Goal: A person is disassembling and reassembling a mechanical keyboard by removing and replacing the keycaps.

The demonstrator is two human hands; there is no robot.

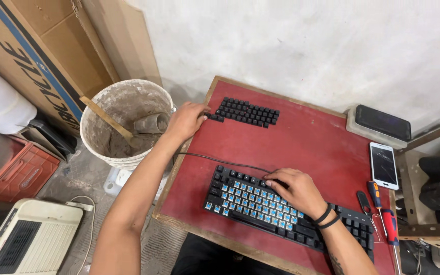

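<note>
A black keyboard [250, 203] with many caps off, its blue switches showing, lies near the front edge of a red table [306, 137]. My right hand [294, 189] rests on its upper middle, fingertips on a key at the top row. My left hand [185, 120] reaches to the table's far left corner, where its fingers touch the end of a group of loose black keycaps [245, 112] laid in rows. Whether it pinches a cap I cannot tell. The keyboard's black cable [215, 160] runs left across the table.
A dirty white bucket [123, 122] with a wooden stick and a cup stands left of the table. A white phone [384, 165], a dark device on a grey box [380, 125], a red-handled screwdriver [390, 224] and a small tool lie at right. Cardboard and crates stand at far left.
</note>
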